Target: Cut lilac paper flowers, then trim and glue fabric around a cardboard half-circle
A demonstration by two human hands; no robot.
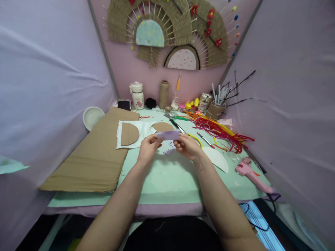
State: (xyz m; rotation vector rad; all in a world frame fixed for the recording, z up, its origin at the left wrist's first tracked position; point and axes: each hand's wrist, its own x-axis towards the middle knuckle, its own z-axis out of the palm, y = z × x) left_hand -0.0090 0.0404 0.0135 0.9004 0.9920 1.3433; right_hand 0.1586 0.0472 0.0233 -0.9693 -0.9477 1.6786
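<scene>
Both my hands are raised over the middle of the green table (167,181) and pinch a small strip of light purple paper (169,135) between them. My left hand (148,146) grips the strip's left end with closed fingers. My right hand (187,145) grips its right end. Purple paper scraps (169,150) lie on the table just under the strip. Behind my hands lie a white sheet (131,134) with a brown cardboard semicircle (129,134) on it and a second cardboard piece (162,126).
A stack of corrugated cardboard (94,157) covers the left of the table, a paper plate (92,117) beside it. Scissors (176,123), red and yellow pipe cleaners (220,130), a white half plate (217,158) and a pink glue gun (250,172) lie at right. Jars and twine stand at the back.
</scene>
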